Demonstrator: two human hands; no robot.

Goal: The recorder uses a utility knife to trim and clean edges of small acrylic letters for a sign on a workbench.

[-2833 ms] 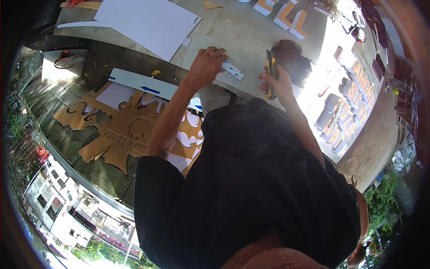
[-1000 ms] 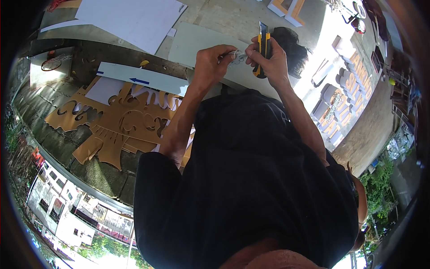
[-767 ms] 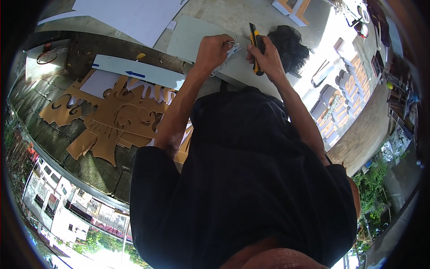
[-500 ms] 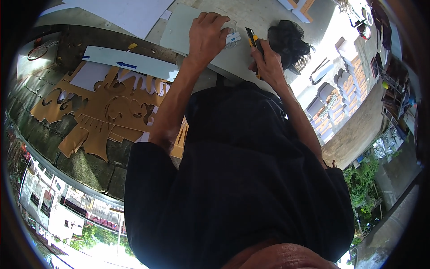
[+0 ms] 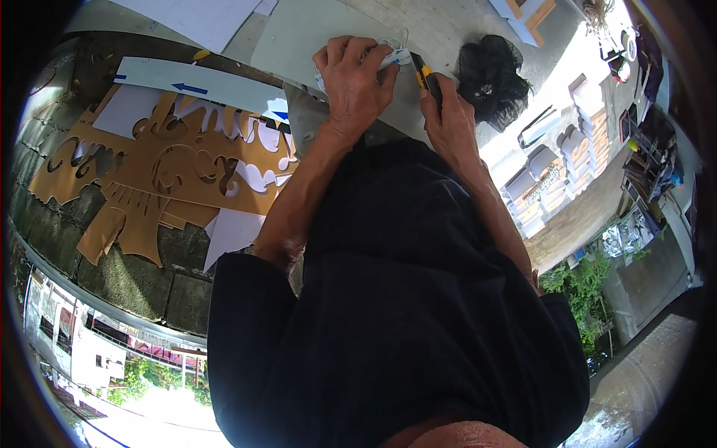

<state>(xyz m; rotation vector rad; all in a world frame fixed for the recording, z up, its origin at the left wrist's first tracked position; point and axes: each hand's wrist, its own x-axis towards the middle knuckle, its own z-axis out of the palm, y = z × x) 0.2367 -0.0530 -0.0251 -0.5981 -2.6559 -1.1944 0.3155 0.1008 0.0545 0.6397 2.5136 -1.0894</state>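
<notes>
My left hand (image 5: 357, 82) bends its fingers over a white strip with blue print (image 5: 400, 57). One end of the strip sticks out past the fingertips, and thin pale wire loops (image 5: 396, 39) show beside it. Close by on the right, my right hand (image 5: 450, 112) is closed round a yellow and black utility knife (image 5: 426, 78). Its dark blade points up and left, near the strip's free end; I cannot tell whether they touch. Under the left hand lies a pale grey-green sheet (image 5: 287, 45) on the work surface.
Crumpled black mesh (image 5: 491, 81) lies right of the knife. Left are cut-out brown boards (image 5: 142, 175) and a long pale strip with blue arrows (image 5: 209, 88). White sheets (image 5: 187, 19) lie far left; several cut-out letter shapes (image 5: 560, 168) stand on the right.
My left hand has turned and closed over the white strip, raising its end toward the knife. The knife stays in my right hand, its blade now beside the strip.
</notes>
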